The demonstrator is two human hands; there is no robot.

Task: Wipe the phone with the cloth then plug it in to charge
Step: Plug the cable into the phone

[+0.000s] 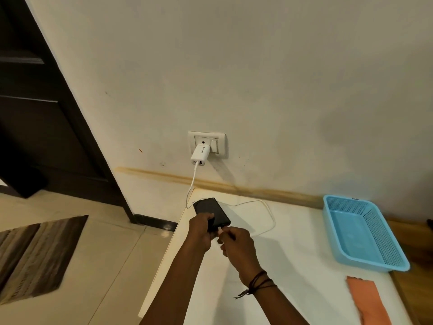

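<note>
Phone [210,211], black with a dark screen facing up, sits at the far left corner of a white table [293,242], close to the wall [281,78], with its far end pointing toward the wall and its near end toward the person. The left hand [201,233] grips the phone's near end, fingers curled around its left edge and thumb lying on top. The right hand [239,245] is just beside it, pinching the white plug [220,230] of a charging cable [269,212] between thumb and fingertips, right at the phone's bottom edge; whether the plug is already seated in the port cannot be told. The cable loops across the table to the right of the phone, then runs behind it and up the wall to a white charger [200,154] plugged into a white socket plate [221,139]. Dark thread bands [257,282] circle the right wrist. An orange cloth [367,303] lies flat on the table at the near right, well apart from the phone and from both hands. A light blue plastic basket [372,266] with perforated sides rests on the table's right side, beyond the cloth. To the left of the table are a dark wooden door [35,113] and a striped brown mat [39,256] on the pale floor tiles.
</note>
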